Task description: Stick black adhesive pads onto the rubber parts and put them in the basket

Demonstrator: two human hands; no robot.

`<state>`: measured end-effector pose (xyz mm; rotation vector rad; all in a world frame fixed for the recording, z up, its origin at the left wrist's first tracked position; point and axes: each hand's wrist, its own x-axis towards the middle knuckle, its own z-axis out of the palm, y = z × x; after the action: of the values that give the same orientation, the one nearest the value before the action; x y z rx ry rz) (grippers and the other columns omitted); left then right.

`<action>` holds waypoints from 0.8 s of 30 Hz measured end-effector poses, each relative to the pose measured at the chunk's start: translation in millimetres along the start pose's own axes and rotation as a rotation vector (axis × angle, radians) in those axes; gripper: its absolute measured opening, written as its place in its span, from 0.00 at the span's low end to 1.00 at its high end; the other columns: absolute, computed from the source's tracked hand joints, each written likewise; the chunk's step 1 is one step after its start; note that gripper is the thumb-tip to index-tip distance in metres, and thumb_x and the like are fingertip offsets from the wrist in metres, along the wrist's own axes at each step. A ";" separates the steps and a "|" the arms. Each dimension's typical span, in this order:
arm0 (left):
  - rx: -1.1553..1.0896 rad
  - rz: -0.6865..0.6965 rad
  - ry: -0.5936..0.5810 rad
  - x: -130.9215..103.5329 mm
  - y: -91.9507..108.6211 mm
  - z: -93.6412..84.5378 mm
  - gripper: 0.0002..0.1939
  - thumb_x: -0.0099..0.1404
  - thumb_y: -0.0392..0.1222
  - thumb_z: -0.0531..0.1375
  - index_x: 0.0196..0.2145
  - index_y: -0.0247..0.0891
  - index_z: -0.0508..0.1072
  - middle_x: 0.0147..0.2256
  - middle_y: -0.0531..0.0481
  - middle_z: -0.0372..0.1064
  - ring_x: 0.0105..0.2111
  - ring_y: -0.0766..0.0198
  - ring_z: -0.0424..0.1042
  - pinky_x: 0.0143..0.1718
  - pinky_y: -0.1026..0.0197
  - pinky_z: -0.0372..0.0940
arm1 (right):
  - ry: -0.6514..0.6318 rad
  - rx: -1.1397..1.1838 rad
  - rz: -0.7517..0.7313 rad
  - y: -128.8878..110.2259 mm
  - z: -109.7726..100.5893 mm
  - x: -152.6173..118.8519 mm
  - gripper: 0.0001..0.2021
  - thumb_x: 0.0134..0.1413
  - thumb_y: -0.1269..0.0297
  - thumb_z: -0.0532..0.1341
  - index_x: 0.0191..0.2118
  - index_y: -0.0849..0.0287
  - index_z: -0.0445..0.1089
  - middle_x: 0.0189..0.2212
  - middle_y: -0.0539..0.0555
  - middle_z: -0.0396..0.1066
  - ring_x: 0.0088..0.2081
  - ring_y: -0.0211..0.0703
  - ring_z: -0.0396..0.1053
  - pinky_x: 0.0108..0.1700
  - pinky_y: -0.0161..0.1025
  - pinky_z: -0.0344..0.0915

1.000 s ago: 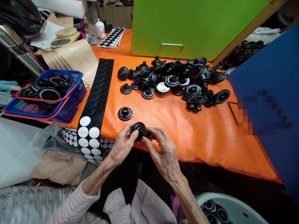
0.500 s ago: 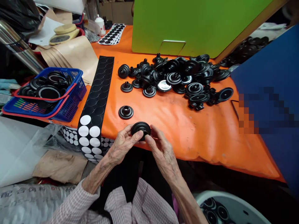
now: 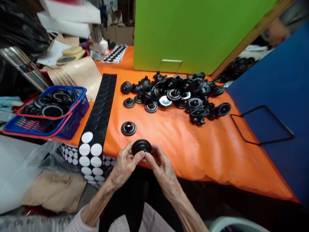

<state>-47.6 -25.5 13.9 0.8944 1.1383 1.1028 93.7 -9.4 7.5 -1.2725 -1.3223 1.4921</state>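
Observation:
Both my hands grip one black ridged disc (image 3: 141,147), which looks like a suction-cup base, over the front edge of the table. My left hand (image 3: 125,162) holds its left side, with the thumb on its near face. Around its right side curls my right hand (image 3: 162,164), thumb tip close to the other thumb. Just beyond lies a single black disc with a raised hub (image 3: 128,128). To the left runs a black strip of round stickers (image 3: 98,109), with white circles (image 3: 96,149) at its near end.
A heap of similar black discs (image 3: 173,93) covers the back of the orange table (image 3: 193,145). A blue basket (image 3: 79,111) of black rings stands left. Green (image 3: 193,35) and blue boards (image 3: 277,93) rise behind and right. A pale tub (image 3: 236,224) sits below; another person's hand (image 3: 277,32) shows at top right.
The camera view has tilted up, so everything sits lower in the picture. My right thumb has come closer to the left one on the disc, which both hands still hold.

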 end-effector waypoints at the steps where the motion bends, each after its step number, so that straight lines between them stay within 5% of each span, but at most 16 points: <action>1: 0.030 -0.031 -0.020 1.6 0.9 -0.9 0.22 0.63 0.51 0.60 0.50 0.35 0.69 0.46 0.42 0.72 0.40 0.60 0.74 0.44 0.59 0.69 | -0.042 0.013 0.028 -4.0 -4.9 4.7 0.17 0.53 0.49 0.61 0.43 0.55 0.68 0.41 0.54 0.73 0.43 0.46 0.72 0.48 0.43 0.69; 5: 0.281 -0.039 0.119 10.1 8.5 -6.6 0.32 0.60 0.57 0.59 0.57 0.37 0.63 0.49 0.40 0.67 0.36 0.61 0.73 0.39 0.58 0.68 | -0.096 -0.160 -0.015 -19.9 -33.4 39.0 0.21 0.50 0.48 0.63 0.43 0.58 0.71 0.38 0.56 0.75 0.41 0.48 0.73 0.44 0.45 0.70; 10: 0.630 0.095 0.327 19.5 30.3 -31.2 0.17 0.59 0.50 0.60 0.43 0.38 0.73 0.35 0.47 0.71 0.27 0.64 0.69 0.32 0.60 0.64 | 0.018 -0.556 -0.182 -17.2 -69.3 91.9 0.21 0.53 0.46 0.58 0.44 0.57 0.71 0.30 0.55 0.76 0.33 0.48 0.73 0.34 0.44 0.69; 15: 1.017 0.185 0.555 13.0 44.0 -76.9 0.10 0.61 0.43 0.56 0.39 0.40 0.73 0.34 0.48 0.72 0.32 0.60 0.70 0.39 0.58 0.63 | 0.204 -0.932 -0.507 -11.1 -79.1 107.6 0.21 0.55 0.45 0.56 0.40 0.58 0.72 0.34 0.61 0.73 0.35 0.55 0.71 0.36 0.51 0.67; 19: 1.344 0.195 0.855 -5.7 30.4 -109.8 0.14 0.63 0.40 0.52 0.44 0.36 0.71 0.41 0.40 0.71 0.44 0.51 0.68 0.49 0.50 0.60 | 0.094 -0.904 -0.775 -19.1 -40.0 98.6 0.19 0.61 0.52 0.51 0.45 0.60 0.70 0.37 0.62 0.72 0.38 0.53 0.71 0.40 0.50 0.68; 24: 1.186 0.035 0.871 -20.2 18.5 -136.2 0.19 0.61 0.44 0.56 0.48 0.31 0.67 0.42 0.37 0.68 0.43 0.50 0.68 0.48 0.48 0.61 | -0.214 -0.702 -0.816 -17.4 49.4 76.4 0.13 0.63 0.66 0.49 0.48 0.58 0.67 0.41 0.60 0.71 0.40 0.48 0.72 0.41 0.45 0.72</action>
<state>-185.6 -40.1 7.4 1.3393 2.6402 0.7697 27.8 55.6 8.5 -0.7610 -2.2695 0.5997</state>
